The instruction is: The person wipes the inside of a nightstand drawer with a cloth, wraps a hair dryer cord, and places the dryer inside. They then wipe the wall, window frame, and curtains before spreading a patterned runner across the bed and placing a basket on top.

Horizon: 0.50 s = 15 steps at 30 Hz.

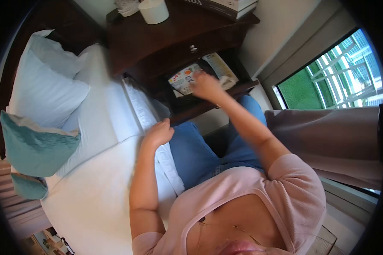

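Printed packet (178, 82), white with orange and red pictures; lies flat in the open drawer (212, 102), left of its middle, back from the front edge. Right hand (206, 86): over the packet's right end, fingers curled, partly open; slightly blurred, fingertips hidden, so whether it grips the packet cannot be told. Bracelet (218, 106), thin, at the right wrist. Left hand (159, 133): at the drawer's left front corner, fingers loosely bent together; whether they grip the drawer's edge cannot be told.

Second printed sheet (218, 66), yellowish with blue: toward the drawer's right back corner, set apart from the packet.

Nightstand (153, 42), dark wood, carries the drawer; round knob (193, 48) on its front above the opening. On its top: white canister (154, 12), upright, toward the left back corner; stacked books (232, 7), toward the right back corner.

Bed (102, 170), white linen, along the nightstand's left side; white pillow (42, 91) at its head, teal cushion (40, 144) at its far left edge. Window (332, 74): to the right.
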Motion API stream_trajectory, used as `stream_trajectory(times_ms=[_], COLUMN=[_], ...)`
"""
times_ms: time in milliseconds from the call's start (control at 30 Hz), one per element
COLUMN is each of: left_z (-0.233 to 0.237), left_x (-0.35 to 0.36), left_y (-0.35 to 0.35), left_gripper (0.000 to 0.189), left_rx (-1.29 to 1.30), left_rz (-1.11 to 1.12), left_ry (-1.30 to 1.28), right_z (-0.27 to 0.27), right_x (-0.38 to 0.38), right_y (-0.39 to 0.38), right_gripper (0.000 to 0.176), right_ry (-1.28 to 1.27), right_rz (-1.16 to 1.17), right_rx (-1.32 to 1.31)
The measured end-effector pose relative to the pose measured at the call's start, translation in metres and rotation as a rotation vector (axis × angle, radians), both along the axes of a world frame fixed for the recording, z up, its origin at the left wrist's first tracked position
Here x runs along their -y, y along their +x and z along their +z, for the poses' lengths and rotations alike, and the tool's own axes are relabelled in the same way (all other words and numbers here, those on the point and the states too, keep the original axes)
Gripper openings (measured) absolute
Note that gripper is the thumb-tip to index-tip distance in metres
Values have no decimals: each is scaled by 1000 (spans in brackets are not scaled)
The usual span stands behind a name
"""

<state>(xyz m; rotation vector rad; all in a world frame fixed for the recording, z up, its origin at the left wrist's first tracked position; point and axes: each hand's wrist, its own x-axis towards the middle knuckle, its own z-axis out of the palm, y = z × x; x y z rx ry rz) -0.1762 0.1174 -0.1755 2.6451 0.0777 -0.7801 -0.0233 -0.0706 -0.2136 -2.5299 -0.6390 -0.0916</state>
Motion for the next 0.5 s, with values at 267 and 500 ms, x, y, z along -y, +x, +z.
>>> stream_trajectory(times_ms=[267,500], left_z=[3,11], left_x=[-2,6], left_y=[-9,-4], left_gripper=[42,40], left_rx=[-28,-54], left_rz=[13,-24], left_ry=[-37,28], right_z=[-11,35], right_x=[59,165], right_y=[-53,40], right_gripper=[26,26], right_ry=[-321,45], right_rz=[195,-402], right_rx=[426,182])
